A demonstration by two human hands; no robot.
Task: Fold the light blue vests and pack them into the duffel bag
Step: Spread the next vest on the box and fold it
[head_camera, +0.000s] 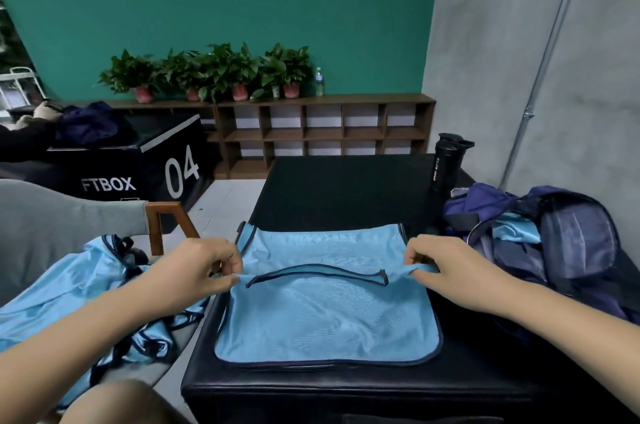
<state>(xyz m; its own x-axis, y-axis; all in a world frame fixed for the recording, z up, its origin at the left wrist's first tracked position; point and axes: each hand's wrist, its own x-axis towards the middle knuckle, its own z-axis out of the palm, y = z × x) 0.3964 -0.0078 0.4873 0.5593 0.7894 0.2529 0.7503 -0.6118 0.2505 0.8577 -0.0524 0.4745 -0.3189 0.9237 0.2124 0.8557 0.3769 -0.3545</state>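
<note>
Vest (325,316) lying flat on black worktop (346,188). Left hand (197,267), right hand (446,267) pinching shoulder straps. Duffel bag (568,243) sitting open at right. Risk: uneven pull skewing fold; slick mesh slipping from pinch.

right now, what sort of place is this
Probably a gym or sports club room: a black plyo box marked "FTBOX 04" stands at left, a black sport bottle sits on the padded black platform, and a light blue mesh vest lies there too.

Potted plants (214,73) atop shelf (322,132); black bottle (446,164).
</note>
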